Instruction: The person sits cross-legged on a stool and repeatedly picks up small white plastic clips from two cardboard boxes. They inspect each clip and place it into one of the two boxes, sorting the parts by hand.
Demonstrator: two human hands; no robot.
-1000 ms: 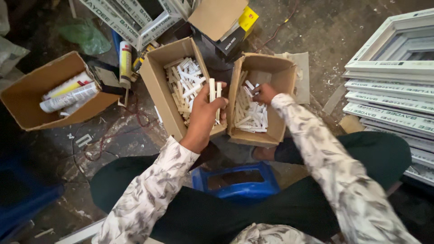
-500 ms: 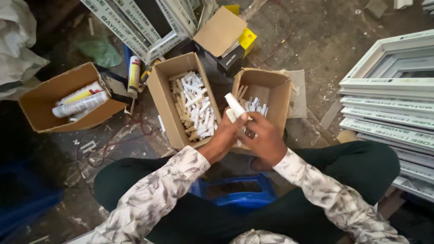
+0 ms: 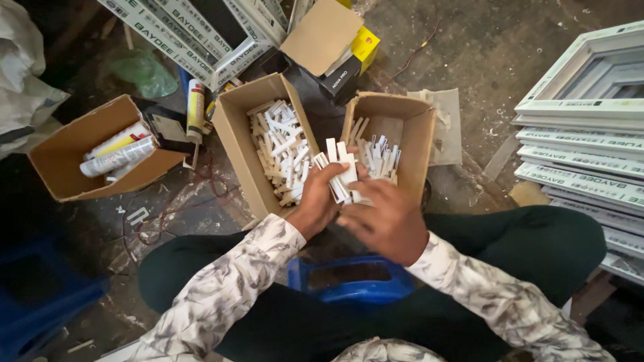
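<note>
My left hand (image 3: pixel 320 201) grips a bundle of white plastic strips (image 3: pixel 341 175); right hand (image 3: pixel 384 218) cupped at 4 o'clock, grip state unclear. Risk: loose ends fan, strips may slip betw. boxes.

— How's the light?

— Soft daylight, brightest toward one and two o'clock, where the stacked white frames (image 3: pixel 590 144) nearly wash out. The lower corners, at seven and five o'clock, sink into deep shadow.

— Sharpness?

— The middle is crisp, though the right hand (image 3: pixel 384 218) shows slight motion blur. Straight lines bow near the edges: wide-angle distortion. No hard glare.
</note>
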